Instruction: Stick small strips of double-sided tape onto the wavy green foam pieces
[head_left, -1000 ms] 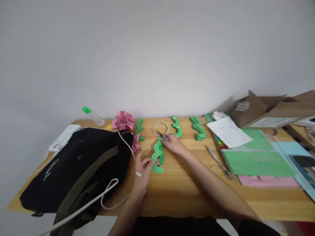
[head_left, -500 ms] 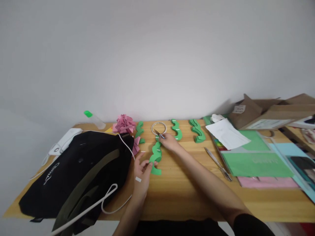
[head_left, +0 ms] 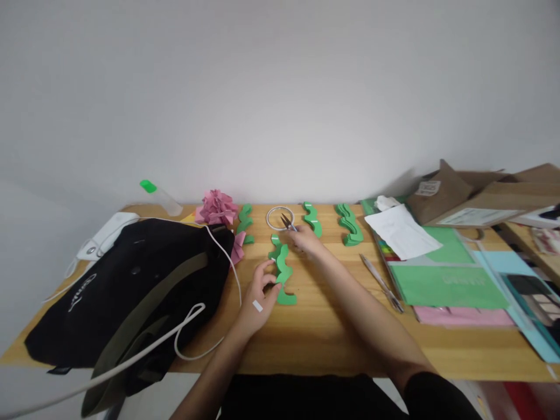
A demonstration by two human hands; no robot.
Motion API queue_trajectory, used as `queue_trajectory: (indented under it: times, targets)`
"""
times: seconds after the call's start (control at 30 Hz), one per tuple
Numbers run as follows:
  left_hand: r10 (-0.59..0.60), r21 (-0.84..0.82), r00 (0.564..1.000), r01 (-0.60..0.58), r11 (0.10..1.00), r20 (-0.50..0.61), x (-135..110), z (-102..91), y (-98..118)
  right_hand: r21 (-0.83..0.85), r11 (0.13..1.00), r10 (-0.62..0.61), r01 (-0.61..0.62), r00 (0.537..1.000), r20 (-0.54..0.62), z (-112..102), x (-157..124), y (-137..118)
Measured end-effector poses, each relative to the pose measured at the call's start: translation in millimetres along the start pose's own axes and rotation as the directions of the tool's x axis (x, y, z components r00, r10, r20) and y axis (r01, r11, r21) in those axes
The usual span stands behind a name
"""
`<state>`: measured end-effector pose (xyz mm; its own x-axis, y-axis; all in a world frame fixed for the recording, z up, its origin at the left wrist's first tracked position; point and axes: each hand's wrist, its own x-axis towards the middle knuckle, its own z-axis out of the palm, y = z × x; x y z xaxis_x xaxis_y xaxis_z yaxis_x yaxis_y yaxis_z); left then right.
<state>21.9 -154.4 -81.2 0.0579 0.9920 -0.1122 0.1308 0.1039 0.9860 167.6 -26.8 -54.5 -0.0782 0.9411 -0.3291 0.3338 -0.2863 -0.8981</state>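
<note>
My left hand [head_left: 261,294] has its thumb and fingertips on the lower left edge of a wavy green paper strip [head_left: 283,271], lightly pinching it. A small white tape piece [head_left: 257,305] sticks to the back of this hand. White bits show on the strip too. Beyond the strip's top end, my right hand [head_left: 305,240] grips small scissors [head_left: 287,222], dark pointed blades apart and aimed away at a white ring [head_left: 273,225]. More wavy green strips lie behind: one at the left [head_left: 245,223], one with white pieces [head_left: 312,220], and a stack [head_left: 349,224].
Pink paper flowers [head_left: 217,207] and a black bag [head_left: 131,291] with a white cable [head_left: 227,251] lie left. A glue bottle [head_left: 161,196] is behind. At right are a pen-like tool [head_left: 381,283], a green folder [head_left: 450,286], white paper [head_left: 402,231] and a cardboard box [head_left: 485,198].
My right hand has drawn the scissors slightly away from the strip's top, and the blades now show apart. The strip and my left hand have shifted a little to the right. The view has tilted slightly.
</note>
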Motion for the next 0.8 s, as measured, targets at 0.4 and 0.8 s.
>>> queue_trajectory:
  times: [0.4,0.8]
  targets:
    - [0.012,0.04,1.0,-0.011,0.999,-0.021,-32,-4.9,5,-0.6,0.798,-0.056,0.059,0.998,0.024,8,7,-35]
    - [-0.009,-0.146,0.972,-0.026,0.989,-0.234,-40,-15.5,8,-0.509,0.835,-0.16,0.211,0.977,0.141,19,20,-36]
